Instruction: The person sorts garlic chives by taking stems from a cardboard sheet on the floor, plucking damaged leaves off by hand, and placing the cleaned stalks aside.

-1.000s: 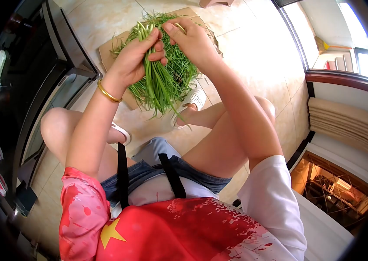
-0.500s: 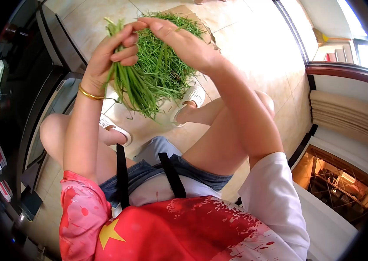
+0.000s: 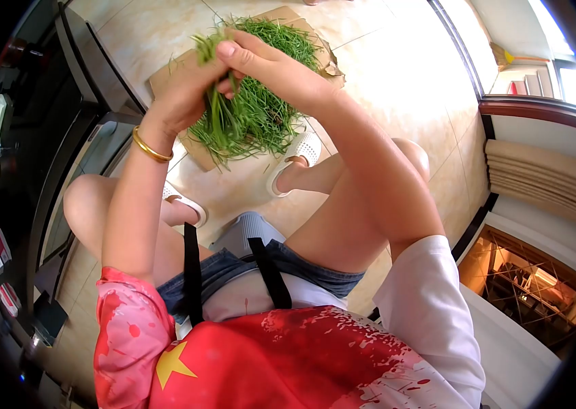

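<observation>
My left hand (image 3: pixel 189 92) is closed around a bunch of chives (image 3: pixel 218 112). The pale stem ends (image 3: pixel 206 49) poke out above the fist, slightly blurred, and the long green leaves hang below. My right hand (image 3: pixel 271 68) meets it from the other side, thumb and fingers pressed together at the upper stems; its fingertips are partly hidden. Beneath both hands, a loose heap of chives (image 3: pixel 277 112) lies spread on a flattened cardboard sheet (image 3: pixel 199 155) on the floor.
My feet in white perforated clogs (image 3: pixel 307 148) rest on the tiled floor (image 3: pixel 397 88) near the heap. A dark glossy cabinet (image 3: pixel 22 150) stands at left. At right are a sliding-door track (image 3: pixel 457 48) and a cabinet with a lattice front (image 3: pixel 526 286). Part of another person's foot shows at the top edge.
The left hand has moved right and tipped the bunch over the heap. The right thumb and fingers, earlier at the left fingertips, now close over the upper stems. More cardboard shows.
</observation>
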The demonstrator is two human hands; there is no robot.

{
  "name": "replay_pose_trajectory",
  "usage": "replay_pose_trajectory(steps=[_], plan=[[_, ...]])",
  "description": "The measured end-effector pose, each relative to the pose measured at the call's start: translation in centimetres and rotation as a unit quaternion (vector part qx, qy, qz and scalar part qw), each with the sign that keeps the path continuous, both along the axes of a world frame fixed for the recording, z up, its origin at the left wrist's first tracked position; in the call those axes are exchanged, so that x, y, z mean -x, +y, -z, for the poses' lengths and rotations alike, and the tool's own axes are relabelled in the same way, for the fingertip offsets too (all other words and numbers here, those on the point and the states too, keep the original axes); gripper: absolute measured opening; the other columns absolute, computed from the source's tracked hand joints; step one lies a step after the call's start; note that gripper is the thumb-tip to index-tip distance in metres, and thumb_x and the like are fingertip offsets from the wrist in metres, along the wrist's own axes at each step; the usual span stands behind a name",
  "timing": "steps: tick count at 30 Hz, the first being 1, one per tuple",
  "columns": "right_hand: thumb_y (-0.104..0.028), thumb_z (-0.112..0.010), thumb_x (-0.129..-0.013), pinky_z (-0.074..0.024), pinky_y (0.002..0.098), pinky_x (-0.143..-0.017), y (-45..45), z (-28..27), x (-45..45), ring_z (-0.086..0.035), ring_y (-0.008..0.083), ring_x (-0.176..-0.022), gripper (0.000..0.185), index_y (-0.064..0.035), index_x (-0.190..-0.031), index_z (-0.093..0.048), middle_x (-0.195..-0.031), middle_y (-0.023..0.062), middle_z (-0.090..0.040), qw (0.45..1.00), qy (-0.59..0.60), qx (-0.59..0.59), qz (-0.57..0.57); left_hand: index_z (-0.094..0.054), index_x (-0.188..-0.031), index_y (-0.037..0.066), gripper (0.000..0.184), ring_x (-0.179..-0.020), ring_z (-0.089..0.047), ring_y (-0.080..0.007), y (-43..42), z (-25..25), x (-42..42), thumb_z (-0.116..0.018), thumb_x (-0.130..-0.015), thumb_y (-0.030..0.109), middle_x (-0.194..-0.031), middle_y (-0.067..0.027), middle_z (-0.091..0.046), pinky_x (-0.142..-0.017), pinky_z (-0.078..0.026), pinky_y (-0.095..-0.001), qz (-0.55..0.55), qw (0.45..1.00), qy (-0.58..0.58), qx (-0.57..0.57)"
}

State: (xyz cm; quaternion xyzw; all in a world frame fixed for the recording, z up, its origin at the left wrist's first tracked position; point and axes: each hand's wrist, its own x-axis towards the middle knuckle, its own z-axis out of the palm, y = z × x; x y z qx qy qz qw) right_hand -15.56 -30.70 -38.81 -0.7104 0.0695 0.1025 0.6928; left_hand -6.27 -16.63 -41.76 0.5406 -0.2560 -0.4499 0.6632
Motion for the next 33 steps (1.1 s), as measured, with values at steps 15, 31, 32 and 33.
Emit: replay_pose_trajectory(steps=[15,31,32,33], plan=[[-0.03,-0.056,-0.095,-0.0462,0.0238,-0.078,1.6,0.2,0.5,-0.058,0.0076,-0.087,0.029,-0.004,-0.105,-0.065,-0.094,0.0016,-0.067,0.992,-0.004,-0.078,-0.097,-0.04,-0.075,0.01,0.031,-0.039,-0.035,-0.0057,3.0,-2.0,-3.9,-0.044,-0.1,0.029,-0.057,0.0038,-0.039,-0.041,-0.044,-0.0232,0.218,0.759,0.424,0.442],[-0.026,-0.053,-0.096,-0.0479,0.0228,-0.077,-1.6,-2.9,2.0,-0.059,0.0083,-0.082,0.029,-0.0013,-0.1,-0.067,-0.089,0.002,-0.067,0.993,-0.119,0.005,0.014,-0.047,-0.079,0.011,0.036,-0.097,-0.058,-0.0226,2.7,1.7,-4.9,-0.041,-0.1,0.039,-0.1,-0.0086,-0.057,-0.085,-0.052,-0.0381,0.0,0.928,0.264,0.262],[-0.026,-0.053,-0.096,-0.0479,0.0228,-0.077,-1.9,-2.9,2.1,-0.059,0.0083,-0.082,0.029,-0.0013,-0.1,-0.067,-0.089,0.002,-0.067,0.993,-0.12,0.004,0.011,-0.046,-0.077,0.011,0.037,-0.112,-0.056,-0.0288,2.6,1.9,-5.0,-0.04,-0.1,0.04,-0.103,-0.0095,-0.06,-0.102,-0.043,-0.0492,-0.02,0.923,0.281,0.261],[-0.027,-0.054,-0.095,-0.0481,0.0232,-0.075,-2.2,-2.7,2.2,-0.059,0.0082,-0.081,0.029,-0.0016,-0.098,-0.068,-0.087,0.0025,-0.067,0.995,-0.09,0.039,0.009,-0.046,-0.077,0.011,0.037,-0.112,-0.056,-0.0288,2.7,2.2,-5.2,-0.04,-0.1,0.04,-0.103,-0.0095,-0.06,-0.102,-0.043,-0.0492,-0.022,0.923,0.28,0.262]])
